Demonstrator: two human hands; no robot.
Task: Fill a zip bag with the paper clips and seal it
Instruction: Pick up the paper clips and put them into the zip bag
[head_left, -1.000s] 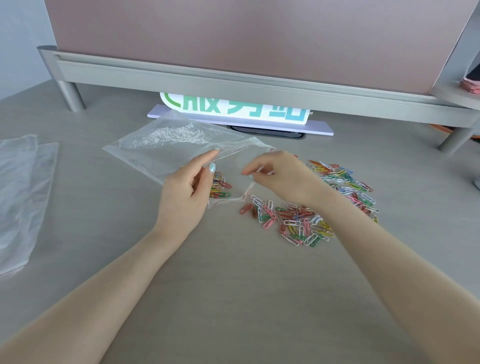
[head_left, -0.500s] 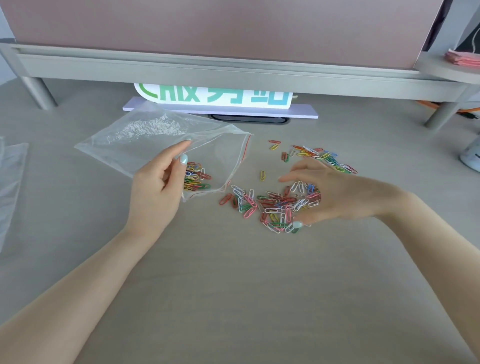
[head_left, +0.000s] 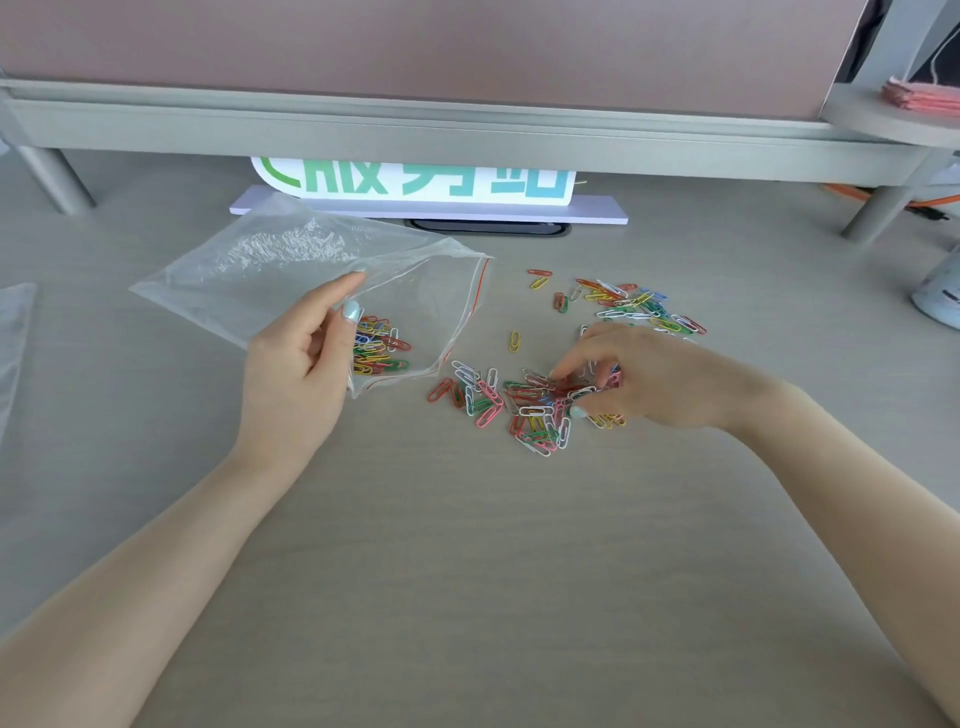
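A clear zip bag (head_left: 291, 265) with a red seal line lies on the table, its mouth facing right and gaping. My left hand (head_left: 306, 369) grips the bag's near edge by the mouth. A small heap of coloured clips (head_left: 379, 351) sits inside the bag beside my thumb. Loose paper clips (head_left: 519, 410) are scattered on the table to the right, with a second cluster (head_left: 634, 304) farther back. My right hand (head_left: 654, 379) rests palm down on the loose pile, fingers curling around several clips.
A grey shelf rail (head_left: 467, 135) on legs spans the back, with a white sign (head_left: 415, 182) under it. More clear plastic bags (head_left: 13, 343) lie at the left edge. A pale container (head_left: 940, 296) stands at the right edge.
My right hand left the bag's mouth, moved right and came down on the loose pile, fingers now closing on clips. The left hand kept its hold on the bag.
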